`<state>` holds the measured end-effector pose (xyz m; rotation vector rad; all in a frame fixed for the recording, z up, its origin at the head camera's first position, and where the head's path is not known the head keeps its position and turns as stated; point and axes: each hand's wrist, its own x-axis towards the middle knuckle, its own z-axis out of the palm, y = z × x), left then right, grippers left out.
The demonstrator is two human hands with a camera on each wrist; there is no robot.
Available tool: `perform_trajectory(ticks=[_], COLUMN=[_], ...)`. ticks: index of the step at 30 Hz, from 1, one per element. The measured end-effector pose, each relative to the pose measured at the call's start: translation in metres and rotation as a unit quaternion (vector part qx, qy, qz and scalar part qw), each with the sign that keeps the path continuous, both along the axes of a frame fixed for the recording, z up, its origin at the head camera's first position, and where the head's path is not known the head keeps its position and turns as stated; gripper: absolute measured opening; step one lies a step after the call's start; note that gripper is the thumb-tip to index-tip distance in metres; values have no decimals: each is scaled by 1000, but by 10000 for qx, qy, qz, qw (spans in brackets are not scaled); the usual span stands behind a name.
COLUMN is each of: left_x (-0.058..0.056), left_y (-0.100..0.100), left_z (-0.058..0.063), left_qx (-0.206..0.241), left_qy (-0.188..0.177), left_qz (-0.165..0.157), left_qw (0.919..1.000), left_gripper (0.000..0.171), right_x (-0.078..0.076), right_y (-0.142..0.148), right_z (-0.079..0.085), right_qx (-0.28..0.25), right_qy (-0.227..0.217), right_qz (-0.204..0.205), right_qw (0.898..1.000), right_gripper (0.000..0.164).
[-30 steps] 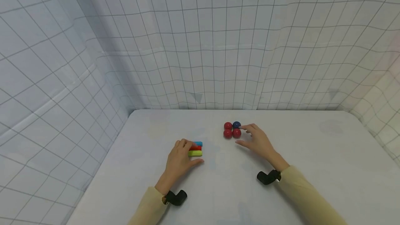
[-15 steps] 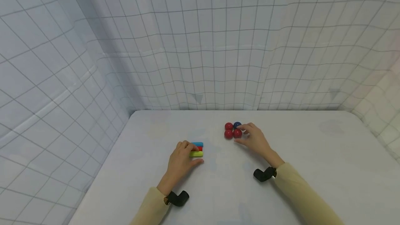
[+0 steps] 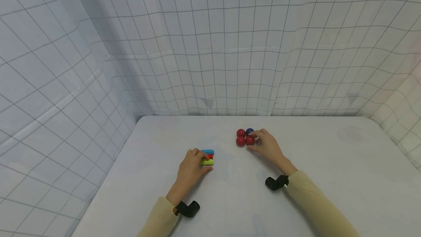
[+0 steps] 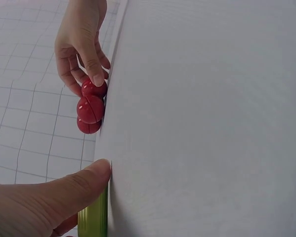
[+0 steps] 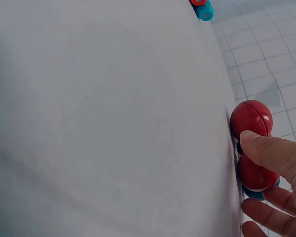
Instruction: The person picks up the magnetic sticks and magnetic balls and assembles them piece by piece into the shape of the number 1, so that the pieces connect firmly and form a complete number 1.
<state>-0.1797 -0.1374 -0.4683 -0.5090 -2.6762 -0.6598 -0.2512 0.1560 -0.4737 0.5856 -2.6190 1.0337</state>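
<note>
In the head view my left hand [image 3: 190, 167] lies over a row of short sticks, with fingers bent across them. A blue stick [image 3: 208, 151], a red stick [image 3: 210, 156] and a yellow-green stick [image 3: 207, 162] stick out beside it. The left thumb stays a little apart, in front of the yellow-green one. My right hand [image 3: 268, 149] holds the near right red ball [image 3: 250, 140] between thumb and fingers. Touching it are two other red balls [image 3: 241, 141] and a dark blue ball [image 3: 249, 131], partly covered by the forefinger.
A white table [image 3: 230, 193] carries everything. White cloth with a dark grid [image 3: 227, 46] hangs behind it and at both sides. A black wrist camera [image 3: 277, 182] sits on the right wrist, another black wrist camera [image 3: 188, 209] on the left.
My right hand has moved slightly left, and its thumb and fingers have closed in around the near right red ball. The left hand has barely shifted. Sticks and balls keep their arrangement.
</note>
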Motion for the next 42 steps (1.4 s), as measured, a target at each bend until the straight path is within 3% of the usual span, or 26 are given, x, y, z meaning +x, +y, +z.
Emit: perform_trajectory(ticks=[18,42], left_x=[-3,-4], left_y=[2,18], left_z=[-3,-1], left_qx=[35,273], left_qy=[2,-302], left_qz=[11,-182], left_qw=[10000,9990], left_gripper=[31,28], right_x=[-4,0], right_y=[0,16], right_z=[-2,-15], right_qx=[0,-342], right_qy=[-174,-128], right_qz=[-147,394], right_qw=[9997,9986], right_gripper=[36,36])
